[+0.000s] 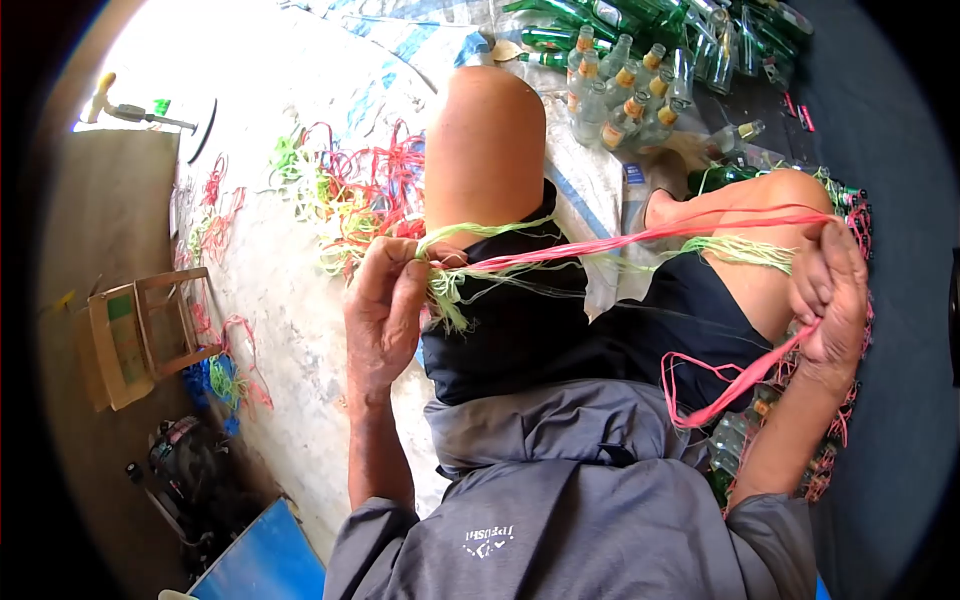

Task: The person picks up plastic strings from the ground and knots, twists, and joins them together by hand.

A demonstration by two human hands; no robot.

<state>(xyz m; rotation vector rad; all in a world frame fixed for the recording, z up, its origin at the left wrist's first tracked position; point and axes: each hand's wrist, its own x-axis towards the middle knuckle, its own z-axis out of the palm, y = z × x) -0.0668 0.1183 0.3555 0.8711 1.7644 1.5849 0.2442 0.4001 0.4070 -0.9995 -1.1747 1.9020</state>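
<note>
Red strings (620,240) stretch across my lap between both hands. My left hand (385,300), on the left, pinches their end together with green strings (452,298) that fray out below the fingers. My right hand (832,290), by my knee, is closed round the other end of the red strings, and a red loop (735,392) hangs from it over my dark shorts. A pale green bundle (745,252) lies across my thigh, its end close to my right hand's fingers.
Clear bottles (622,95) stand beyond my knees, with green bottles (655,18) lying behind them. Tangled coloured strings (375,190) lie on the floor to the left. A wooden frame (172,318), a blue surface (265,560) and a dark bag (195,465) are at the left.
</note>
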